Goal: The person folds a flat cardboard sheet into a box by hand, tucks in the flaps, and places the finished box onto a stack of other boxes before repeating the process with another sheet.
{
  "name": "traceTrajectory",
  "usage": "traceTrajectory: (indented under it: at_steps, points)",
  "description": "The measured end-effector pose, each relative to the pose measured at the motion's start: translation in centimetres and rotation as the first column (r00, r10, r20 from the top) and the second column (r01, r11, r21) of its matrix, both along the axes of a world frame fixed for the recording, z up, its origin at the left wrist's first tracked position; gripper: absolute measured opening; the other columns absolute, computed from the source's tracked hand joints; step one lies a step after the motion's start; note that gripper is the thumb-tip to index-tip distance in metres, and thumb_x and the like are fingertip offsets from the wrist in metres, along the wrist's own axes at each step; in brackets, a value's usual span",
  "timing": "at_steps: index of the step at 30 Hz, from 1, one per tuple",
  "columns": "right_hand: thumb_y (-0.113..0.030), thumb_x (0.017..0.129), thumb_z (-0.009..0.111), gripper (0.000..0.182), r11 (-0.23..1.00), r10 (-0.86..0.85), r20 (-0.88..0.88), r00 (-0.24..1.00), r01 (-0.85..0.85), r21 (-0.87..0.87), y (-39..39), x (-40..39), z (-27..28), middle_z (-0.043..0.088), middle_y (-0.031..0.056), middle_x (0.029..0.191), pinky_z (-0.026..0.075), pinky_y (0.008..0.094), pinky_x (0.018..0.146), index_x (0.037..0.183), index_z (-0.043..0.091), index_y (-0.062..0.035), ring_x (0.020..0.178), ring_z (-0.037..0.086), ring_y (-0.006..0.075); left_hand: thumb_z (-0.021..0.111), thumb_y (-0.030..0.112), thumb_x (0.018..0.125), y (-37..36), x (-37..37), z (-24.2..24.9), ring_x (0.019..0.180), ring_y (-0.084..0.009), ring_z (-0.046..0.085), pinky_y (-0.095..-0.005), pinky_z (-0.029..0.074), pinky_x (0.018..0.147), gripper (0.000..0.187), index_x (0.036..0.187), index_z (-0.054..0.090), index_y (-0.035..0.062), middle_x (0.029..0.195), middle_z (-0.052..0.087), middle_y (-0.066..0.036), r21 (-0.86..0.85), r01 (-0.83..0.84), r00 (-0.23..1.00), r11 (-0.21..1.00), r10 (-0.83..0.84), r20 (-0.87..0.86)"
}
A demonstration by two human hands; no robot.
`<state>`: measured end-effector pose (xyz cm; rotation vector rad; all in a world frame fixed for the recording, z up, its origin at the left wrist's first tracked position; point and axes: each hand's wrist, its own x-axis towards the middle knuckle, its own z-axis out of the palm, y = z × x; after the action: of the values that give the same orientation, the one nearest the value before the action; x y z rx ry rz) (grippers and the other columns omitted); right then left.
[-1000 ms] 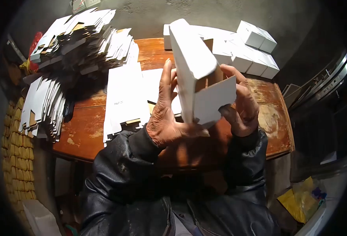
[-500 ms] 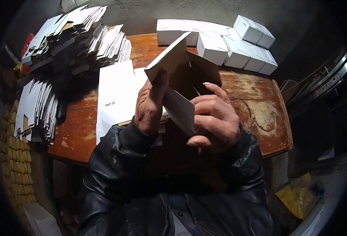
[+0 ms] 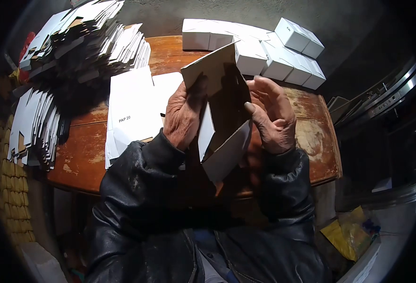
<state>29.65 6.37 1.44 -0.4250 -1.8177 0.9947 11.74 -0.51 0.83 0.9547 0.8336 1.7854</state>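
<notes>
One open box [image 3: 224,101] is in mid-frame, tilted above the worktop [image 3: 316,162], its open end towards the wearer, apparently so the inside and flaps stay reachable. The left hand [image 3: 182,115] has its grip clamped on the left wall, seemingly to steady it; the right hand [image 3: 275,118] sets its thumb at the right edge, fingers partly spread, and I cannot tell whether it pinches. Left of centre lie flat sheets [image 3: 130,99], at least two. Two stacks of flattened cardboard [image 3: 87,45] fill the left; upper right, at least eight closed boxes [image 3: 290,56] sit packed together, two on top, perhaps saving room.
</notes>
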Motion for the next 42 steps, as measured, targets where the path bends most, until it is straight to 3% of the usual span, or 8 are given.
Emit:
traceTrajectory:
  at_steps: [12, 16, 20, 23, 29, 31, 36, 42]
  points:
    - [-0.001, 0.083, 0.063, 0.03, 0.966, -0.003, 0.205, 0.979, -0.05, 0.253, 0.8, 2.6, 2.4, 0.062, 0.017, 0.116, 0.048, 0.0363, 0.097, 0.113, 0.063, -0.0001, 0.115, 0.06, 0.0285, 0.055, 0.037, 0.101, 1.0, 0.7, 2.2, 0.086, -0.0064, 0.056, -0.025, 0.047, 0.076, 0.038, 0.118, 0.06, 0.0026, 0.095, 0.063, -0.001, 0.035, -0.165, 0.975, 0.986, 0.168, -0.146]
    - [-0.012, 0.087, 0.067, 0.018, 0.922, -0.055, 0.222, 0.973, -0.036, 0.385, 1.6, 2.6, 0.9, 0.064, 0.0157, 0.098, 0.047, 0.0369, 0.089, 0.102, 0.067, -0.0014, 0.096, 0.061, 0.0285, 0.059, 0.023, 0.1, 2.1, 0.3, 0.2, 0.088, -0.0079, 0.057, -0.0253, 0.047, 0.079, 0.026, 0.113, 0.064, 0.0009, 0.096, 0.064, -0.003, 0.061, -0.173, 0.938, 0.983, 0.183, -0.295]
    - [-0.016, 0.089, 0.067, 0.014, 0.964, -0.055, 0.198, 0.979, 0.0, 0.267, 1.5, 1.8, -0.7, 0.061, 0.0122, 0.085, 0.045, 0.0373, 0.09, 0.092, 0.066, -0.0021, 0.079, 0.053, 0.0251, 0.063, 0.004, 0.094, 2.1, 0.2, -1.0, 0.092, -0.0116, 0.063, -0.0267, 0.052, 0.082, 0.02, 0.113, 0.064, 0.0003, 0.099, 0.069, -0.007, 0.038, -0.113, 0.961, 0.993, 0.119, -0.249]
    - [-0.016, 0.089, 0.068, 0.014, 0.982, -0.102, 0.23, 0.968, 0.061, 0.18, 1.1, 1.7, -1.3, 0.063, 0.0136, 0.094, 0.041, 0.0394, 0.098, 0.087, 0.066, -0.0022, 0.091, 0.059, 0.0266, 0.064, -0.002, 0.091, 1.7, -0.4, -1.1, 0.097, -0.0161, 0.066, -0.0295, 0.057, 0.085, 0.024, 0.115, 0.063, 0.0017, 0.106, 0.069, -0.01, -0.073, -0.03, 0.971, 0.997, 0.012, -0.24]
    - [-0.026, 0.087, 0.074, 0.059, 0.995, -0.074, -0.112, 0.991, 0.067, -0.071, 0.6, 0.2, -2.0, 0.049, 0.0203, 0.137, 0.037, 0.0431, 0.106, 0.132, 0.046, -0.0009, 0.128, 0.049, 0.0297, 0.049, -0.021, 0.075, 1.4, -0.2, -1.2, 0.103, -0.0177, 0.065, -0.0318, 0.053, 0.094, 0.049, 0.116, 0.066, 0.0017, 0.11, 0.069, -0.009, 0.114, 0.04, 0.949, 0.993, -0.002, -0.317]
    - [-0.033, 0.087, 0.074, 0.074, 0.997, -0.083, -0.125, 0.989, 0.083, -0.002, 1.0, 0.1, -2.2, 0.045, 0.0207, 0.139, 0.037, 0.0421, 0.107, 0.14, 0.033, -0.0006, 0.129, 0.047, 0.0276, 0.042, -0.024, 0.067, 1.6, -0.4, -1.6, 0.105, -0.0193, 0.065, -0.0332, 0.051, 0.098, 0.058, 0.111, 0.067, 0.0022, 0.11, 0.068, -0.009, 0.166, 0.087, 0.953, 0.982, -0.034, -0.299]
    - [-0.044, 0.091, 0.066, 0.072, 0.996, 0.013, -0.231, 0.973, -0.032, -0.078, 1.8, 0.3, -3.0, 0.051, 0.0163, 0.129, 0.041, 0.0336, 0.101, 0.138, 0.037, 0.0017, 0.12, 0.05, 0.0219, 0.047, -0.019, 0.068, 1.8, -0.5, -2.0, 0.107, -0.0192, 0.064, -0.0334, 0.049, 0.099, 0.05, 0.107, 0.069, 0.0033, 0.109, 0.066, -0.008, 0.187, 0.053, 0.909, 0.981, 0.031, -0.416]
    - [-0.022, 0.093, 0.066, 0.043, 0.983, -0.07, -0.17, 0.983, 0.039, -0.179, 1.2, 0.0, -2.6, 0.057, 0.0093, 0.113, 0.044, 0.0274, 0.09, 0.123, 0.047, 0.0002, 0.1, 0.053, 0.0126, 0.066, 0.011, 0.078, 0.3, -0.6, -1.5, 0.124, -0.0302, 0.051, -0.0393, 0.039, 0.106, 0.043, 0.12, 0.063, 0.0045, 0.127, 0.054, -0.018, 0.254, -0.1, 0.834, 0.962, 0.22, -0.505]
